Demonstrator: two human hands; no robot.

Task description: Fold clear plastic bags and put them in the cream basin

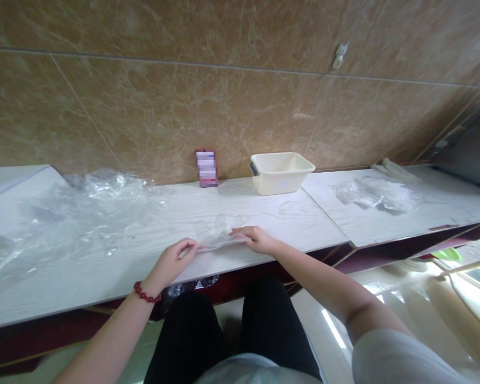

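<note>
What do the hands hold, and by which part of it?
The left hand and right hand hold a clear plastic bag by opposite ends of its near edge.

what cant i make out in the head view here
In the head view:
Red-and-white upright card box: its print is blurred out.
Clear plastic film: the parts under the left hand and right hand are hidden by them.
Green curved object: mostly hidden by the white wood-grain counter.

Head-worn camera is aimed forward and down, across the white worktop (288, 224) toward the tiled wall (224, 106). Near edge is framed close, with the left hand (172, 261) and right hand (256, 239) just beyond it; the person's legs (232, 330) are caught below. Far edge sits mid-frame.
</note>
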